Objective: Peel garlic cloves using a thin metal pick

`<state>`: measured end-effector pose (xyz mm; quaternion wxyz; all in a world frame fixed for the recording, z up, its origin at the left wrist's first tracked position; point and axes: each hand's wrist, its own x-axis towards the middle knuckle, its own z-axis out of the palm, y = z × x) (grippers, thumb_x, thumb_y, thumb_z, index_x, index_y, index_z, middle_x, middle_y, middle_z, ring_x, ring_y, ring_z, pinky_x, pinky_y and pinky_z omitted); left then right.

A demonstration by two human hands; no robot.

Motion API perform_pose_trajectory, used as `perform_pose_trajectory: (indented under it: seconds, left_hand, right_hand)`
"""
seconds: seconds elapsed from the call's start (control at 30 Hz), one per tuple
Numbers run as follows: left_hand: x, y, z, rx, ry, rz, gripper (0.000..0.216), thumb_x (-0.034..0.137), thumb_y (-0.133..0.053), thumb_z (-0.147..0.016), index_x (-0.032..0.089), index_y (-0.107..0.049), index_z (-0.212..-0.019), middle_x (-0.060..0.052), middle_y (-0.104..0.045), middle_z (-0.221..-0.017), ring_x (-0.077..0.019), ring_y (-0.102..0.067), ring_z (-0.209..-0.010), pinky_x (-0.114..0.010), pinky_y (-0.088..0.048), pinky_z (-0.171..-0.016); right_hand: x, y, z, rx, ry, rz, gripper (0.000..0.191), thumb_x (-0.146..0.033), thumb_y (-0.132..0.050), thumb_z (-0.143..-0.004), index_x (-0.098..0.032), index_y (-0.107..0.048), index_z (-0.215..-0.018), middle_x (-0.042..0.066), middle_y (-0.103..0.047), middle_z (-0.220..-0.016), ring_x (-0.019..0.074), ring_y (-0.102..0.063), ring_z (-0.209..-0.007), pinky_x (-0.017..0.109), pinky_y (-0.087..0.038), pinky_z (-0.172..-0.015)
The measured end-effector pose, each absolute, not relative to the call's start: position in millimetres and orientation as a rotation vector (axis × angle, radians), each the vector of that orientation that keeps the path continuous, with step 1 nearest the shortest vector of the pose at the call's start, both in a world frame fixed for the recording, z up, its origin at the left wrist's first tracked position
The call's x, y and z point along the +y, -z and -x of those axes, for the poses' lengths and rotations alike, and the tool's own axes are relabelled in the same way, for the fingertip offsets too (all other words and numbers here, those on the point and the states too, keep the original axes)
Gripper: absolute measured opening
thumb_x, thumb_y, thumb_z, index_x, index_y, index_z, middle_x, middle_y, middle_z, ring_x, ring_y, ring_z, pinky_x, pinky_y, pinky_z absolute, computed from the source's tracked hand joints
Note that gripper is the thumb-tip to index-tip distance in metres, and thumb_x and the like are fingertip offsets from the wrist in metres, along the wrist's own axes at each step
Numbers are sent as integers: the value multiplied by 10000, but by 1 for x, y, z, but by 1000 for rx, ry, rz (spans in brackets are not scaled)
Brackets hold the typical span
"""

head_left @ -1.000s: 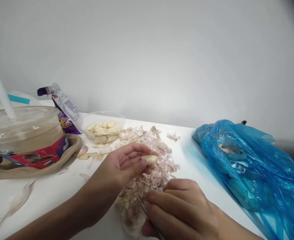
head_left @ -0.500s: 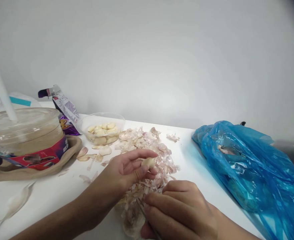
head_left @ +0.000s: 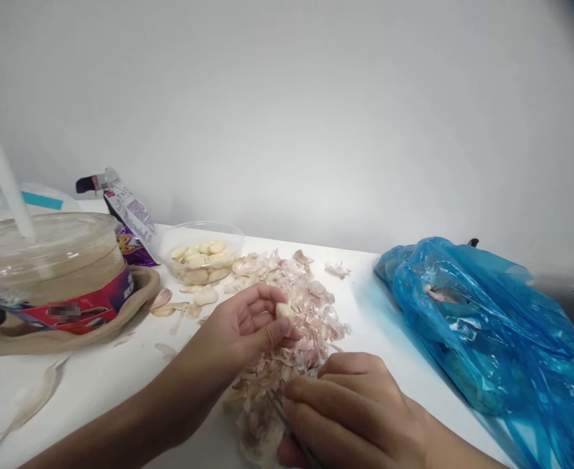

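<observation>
My left hand (head_left: 247, 329) pinches a pale peeled garlic clove (head_left: 285, 311) between thumb and fingertips, above a heap of garlic skins (head_left: 313, 303). Close by on the right, my right hand (head_left: 352, 410) is closed around a thin metal knife (head_left: 277, 407); only a narrow strip of it shows, and the rest is hidden by the fingers. Beneath the knife lies a garlic bulb remnant (head_left: 260, 430), partly covered by the right hand. Beyond the left hand, a clear plastic bowl (head_left: 238, 242) holds several peeled cloves (head_left: 203, 254).
A large drink cup (head_left: 71, 260) with a white straw (head_left: 6, 179) stands in a cardboard carrier (head_left: 144, 293) on the left. Behind it is a purple snack packet (head_left: 137, 241). Unpeeled cloves (head_left: 162, 299) lie near the carrier. A blue plastic bag (head_left: 482, 326) spreads along the right.
The left hand's fingers have curled in and turned the clove, which now sits slightly lower-left with its end upward. The right hand and knife have barely moved.
</observation>
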<state>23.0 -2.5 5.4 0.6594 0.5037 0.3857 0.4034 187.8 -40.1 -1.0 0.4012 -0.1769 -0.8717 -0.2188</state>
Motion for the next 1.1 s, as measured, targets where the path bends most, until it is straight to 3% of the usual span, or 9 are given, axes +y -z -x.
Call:
perform_pose_trajectory:
  seconds: [0.3, 0.5, 0.73, 0.87, 1.1]
  left_hand:
    - [1, 2, -20, 1013, -1012, -1174, 152, 322, -594, -764, 220, -580, -876, 34, -616, -689, -110, -555, -688, -195, -439, -636]
    - [2, 1, -19, 1055, -1071, -1167, 191, 332, -601, -756, 211, -596, -904, 64, -530, -581, -73, -451, -546, -157, -379, -512]
    - [-1, 3, -20, 1008, -1037, -1156, 158, 311, -614, -751, 218, -564, -868, 41, -611, -660, -110, -546, -663, -206, -438, -616]
    - [-2, 2, -20, 1019, -1014, -1154, 231, 321, -596, -764, 241, -576, -980, 26, -652, -718, -119, -566, -721, -219, -441, -682]
    - [-1, 1, -21, 983, -960, -1169, 174, 328, -535, -806, 223, -586, -936, 37, -595, -631, -104, -528, -648, -193, -403, -605]
  right_hand:
    - [-39, 3, -187, -2196, 543, 436, 174, -285, -601, -792, -149, -616, -684, 2, -649, -636, 74, -570, -518, 179, -497, -548]
    - [-40, 0, -188, -2184, 522, 458, 166, -285, -607, -788, -144, -626, -702, 6, -649, -620, 88, -583, -533, 185, -503, -554]
    - [-41, 1, -190, -2235, 491, 482, 162, -277, -598, -795, -160, -616, -685, 7, -653, -661, 84, -587, -558, 182, -499, -570]
    - [-40, 1, -192, -2274, 456, 497, 131, -256, -606, -789, -150, -616, -714, 21, -660, -709, 84, -589, -571, 187, -497, -581]
    - [-39, 3, -193, -2291, 420, 494, 107, -244, -609, -787, -139, -620, -767, 33, -668, -728, 91, -597, -583, 200, -500, -604]
